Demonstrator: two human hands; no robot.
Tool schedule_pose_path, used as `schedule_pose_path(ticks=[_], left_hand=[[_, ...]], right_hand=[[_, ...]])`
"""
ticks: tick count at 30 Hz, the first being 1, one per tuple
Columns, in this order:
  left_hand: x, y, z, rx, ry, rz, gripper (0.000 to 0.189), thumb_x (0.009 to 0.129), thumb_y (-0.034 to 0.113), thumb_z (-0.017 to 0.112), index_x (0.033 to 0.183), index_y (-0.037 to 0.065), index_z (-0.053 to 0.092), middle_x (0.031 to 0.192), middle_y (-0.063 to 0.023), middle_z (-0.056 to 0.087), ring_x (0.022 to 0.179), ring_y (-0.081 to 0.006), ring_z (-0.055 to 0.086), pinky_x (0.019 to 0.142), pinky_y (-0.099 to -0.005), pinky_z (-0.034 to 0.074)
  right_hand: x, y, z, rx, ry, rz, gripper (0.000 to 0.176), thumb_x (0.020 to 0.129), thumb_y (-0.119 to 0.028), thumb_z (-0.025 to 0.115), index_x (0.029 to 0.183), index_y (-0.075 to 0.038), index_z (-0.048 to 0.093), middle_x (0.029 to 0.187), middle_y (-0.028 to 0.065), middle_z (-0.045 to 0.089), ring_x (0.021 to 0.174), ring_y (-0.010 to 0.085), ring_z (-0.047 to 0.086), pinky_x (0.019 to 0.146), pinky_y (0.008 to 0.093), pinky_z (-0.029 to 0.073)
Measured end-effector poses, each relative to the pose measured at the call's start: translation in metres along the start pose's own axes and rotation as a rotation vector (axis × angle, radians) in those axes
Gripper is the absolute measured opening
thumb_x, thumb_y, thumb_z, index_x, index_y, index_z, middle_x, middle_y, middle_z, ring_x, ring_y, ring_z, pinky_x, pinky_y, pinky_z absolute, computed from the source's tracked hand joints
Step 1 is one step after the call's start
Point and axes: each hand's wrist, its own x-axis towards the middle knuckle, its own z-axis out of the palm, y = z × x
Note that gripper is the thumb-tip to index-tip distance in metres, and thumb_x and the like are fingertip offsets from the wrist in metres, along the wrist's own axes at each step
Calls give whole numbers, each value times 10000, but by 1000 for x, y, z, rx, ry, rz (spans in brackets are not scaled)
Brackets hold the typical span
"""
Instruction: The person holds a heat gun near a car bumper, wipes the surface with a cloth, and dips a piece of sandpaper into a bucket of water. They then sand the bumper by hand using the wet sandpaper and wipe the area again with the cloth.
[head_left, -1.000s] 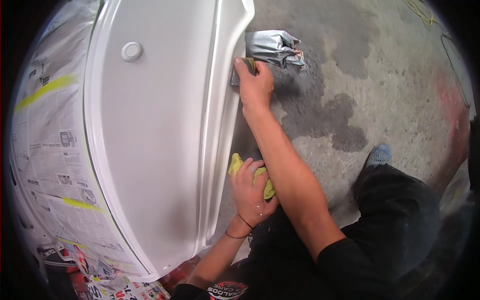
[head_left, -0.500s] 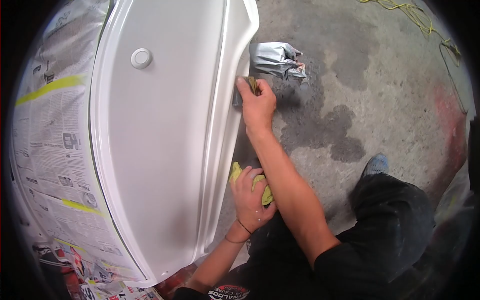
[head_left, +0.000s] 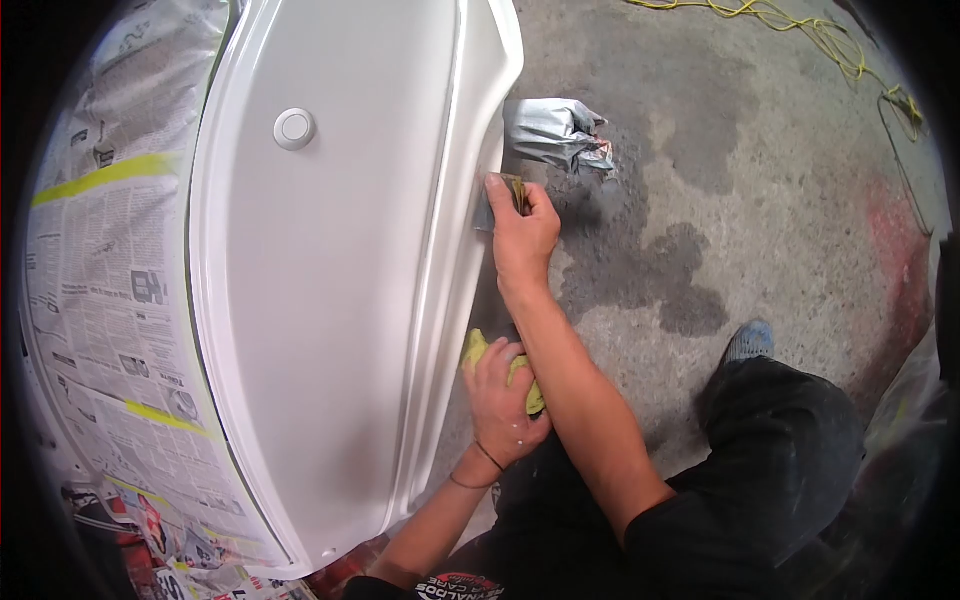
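A large white panel (head_left: 330,300), curved and smooth, reaches from the top of the view down to the lower left. My right hand (head_left: 527,235) pinches a folded piece of sandpaper (head_left: 484,212), dark grey with a brownish back, against the panel's right edge. Nearer to me, my left hand (head_left: 497,395) has its fingers wrapped over a crumpled yellow cloth (head_left: 474,348) beside the same edge. Part of the cloth is hidden under those fingers and behind my right forearm.
Newspaper masking (head_left: 120,290) with yellow tape (head_left: 105,178) borders the panel on the left. A round white cap (head_left: 294,129) sits on the panel. Silvery crumpled wrapping (head_left: 545,130) juts out past its right edge. A yellow cord (head_left: 835,45) lies on the stained concrete floor (head_left: 640,130).
My right hand has slid slightly toward me along the panel edge with the sandpaper. My left hand keeps its hold on the cloth. The whole view has shifted a little.
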Motion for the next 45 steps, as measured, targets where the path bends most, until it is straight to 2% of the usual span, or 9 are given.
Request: schedule_pose_path(ticks=[8, 11, 14, 15, 18, 21, 36, 43, 45], left_hand=[[4, 4, 1, -39, -9, 23, 494, 736, 297, 826, 1155, 77, 686, 1404, -150, 578, 1406, -439, 482, 1141, -678, 309], [3, 3, 1, -13, -35, 24, 522, 745, 311, 823, 1186, 70, 680, 1422, -163, 565, 1413, -441, 474, 1146, -676, 303], [8, 5, 0, -72, -16, 31, 579, 762, 342, 814, 1248, 58, 676, 1442, -182, 548, 1422, -447, 460, 1152, -673, 294], [9, 6, 0, -107, -6, 33, 602, 770, 355, 811, 1273, 54, 675, 1448, -189, 542, 1425, -449, 456, 1154, -672, 290], [6, 5, 2, -61, -12, 32, 675, 806, 404, 797, 1361, 48, 652, 1453, -201, 541, 1431, -446, 447, 1161, -666, 285], [-2, -2, 3, 3, -31, 24, 693, 814, 431, 802, 1370, 48, 646, 1448, -201, 546, 1427, -439, 457, 1164, -654, 292], [-4, 2, -2, -15, 7, 15, 666, 757, 387, 841, 1307, 47, 679, 1424, -195, 559, 1414, -438, 479, 1154, -663, 302], [-5, 6, -3, -38, 31, -1, 585, 742, 321, 838, 1246, 59, 702, 1407, -188, 566, 1410, -442, 486, 1141, -658, 318], [-8, 6, -3, -38, 7, -3, 558, 734, 299, 838, 1224, 65, 705, 1407, -186, 566, 1407, -441, 489, 1140, -657, 321]], right_hand=[[23, -36, 4, 156, -106, 128, 323, 985, -300, 806, 965, 10, 716, 888, -9, 695, 807, 77, 567, 734, 287, 491], [24, -14, 16, -87, 9, -47, 312, 974, -293, 796, 965, 1, 694, 873, 124, 739, 809, 245, 692, 787, 422, 543], [-2, -8, 11, -283, 60, -143, 317, 972, -315, 786, 996, -17, 680, 908, 189, 724, 860, 362, 701, 834, 491, 540], [-8, -7, 11, -304, 46, -110, 332, 976, -344, 772, 1051, -37, 670, 960, 225, 702, 920, 445, 682, 875, 535, 524], [1, -7, 19, -229, 73, -101, 348, 981, -363, 761, 1091, -48, 662, 997, 238, 683, 965, 457, 662, 911, 547, 505], [8, -5, 21, -226, 90, -125, 331, 989, -351, 756, 1081, -47, 665, 979, 230, 682, 976, 449, 646, 920, 535, 498], [5, 0, 20, -206, 97, -165, 319, 978, -317, 789, 1059, -34, 667, 968, 218, 673, 947, 419, 647, 858, 511, 508], [-8, -3, 18, -266, 102, -196, 320, 991, -308, 780, 1014, -14, 658, 949, 214, 672, 904, 402, 650, 846, 517, 505], [4, -13, 15, -171, 49, -129, 318, 990, -308, 780, 1006, -16, 657, 944, 206, 679, 901, 392, 646, 847, 516, 503]])
